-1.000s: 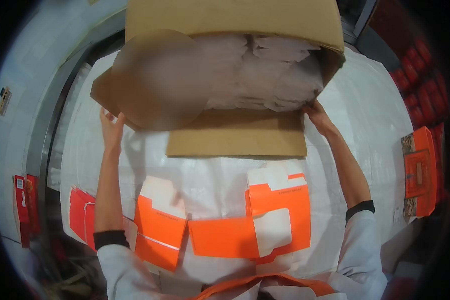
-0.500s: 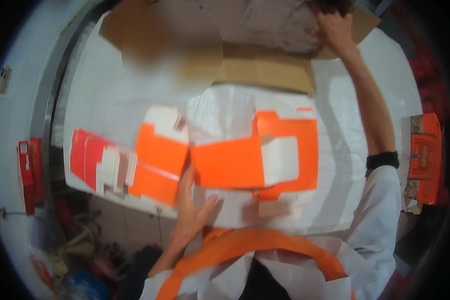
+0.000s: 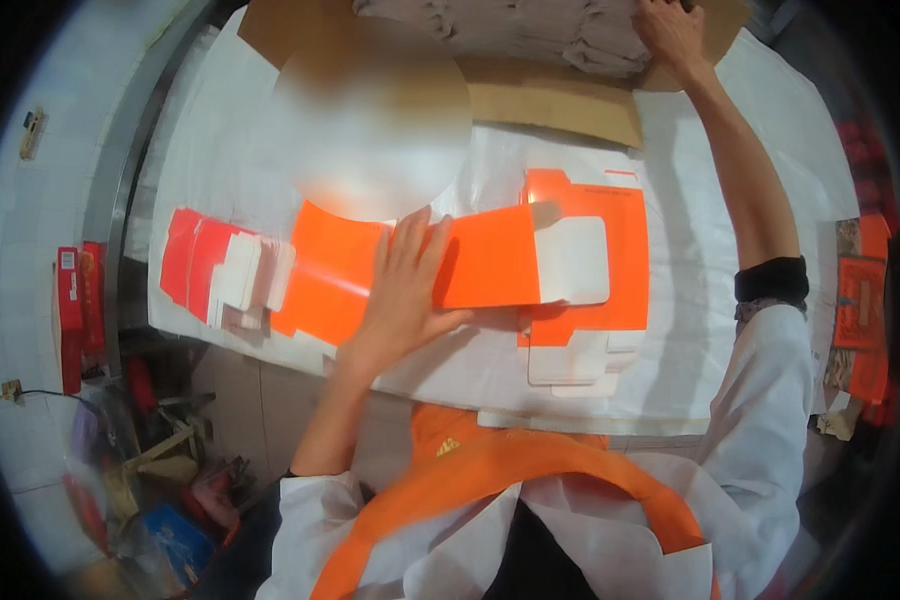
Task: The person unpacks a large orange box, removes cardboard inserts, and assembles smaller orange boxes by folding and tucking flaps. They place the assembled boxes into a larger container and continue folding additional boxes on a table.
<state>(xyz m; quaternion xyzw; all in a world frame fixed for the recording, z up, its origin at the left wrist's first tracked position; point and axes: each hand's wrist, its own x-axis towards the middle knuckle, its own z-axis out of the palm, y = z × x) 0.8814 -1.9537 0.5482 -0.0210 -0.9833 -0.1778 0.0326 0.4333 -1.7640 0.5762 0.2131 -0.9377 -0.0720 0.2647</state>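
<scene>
The left hand (image 3: 405, 290) lies flat with spread fingers on an orange flat carton (image 3: 470, 265), pressing it down so it does not slide on the white table (image 3: 690, 330); it pinches nothing. Beside it a stack of orange blanks (image 3: 225, 270) reaches the table's left edge, leaving little room there. Far off, the right hand (image 3: 675, 35) reaches the big brown box (image 3: 550, 95); I cannot tell its grip.

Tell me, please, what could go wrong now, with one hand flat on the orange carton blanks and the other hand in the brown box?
The left hand presses on overlapping flat orange carton blanks; they look glossy and may slide or crease. The fanned stack of blanks lies near the table edge and could slip off. The right hand reaches far into the cardboard box, possibly tugging it.
</scene>
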